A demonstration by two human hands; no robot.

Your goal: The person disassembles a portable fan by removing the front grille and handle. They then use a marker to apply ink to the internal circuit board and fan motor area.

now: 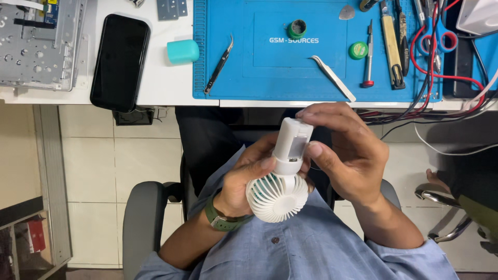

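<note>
A small white handheld fan [282,176] is held over my lap, its round grille pointing toward me and its handle pointing to the desk. My left hand [248,179] grips it where the handle meets the fan head. My right hand [345,153] wraps the handle from the right, thumb pressed on its side and fingers curled over the handle's end. A green watch sits on my left wrist.
A blue work mat [270,78] on the white desk holds two tweezers [220,65], screwdrivers [368,54], small green pots and red wires. A black phone [120,61], a teal case [182,51] and a metal chassis [39,44] lie left. Chair armrests flank me.
</note>
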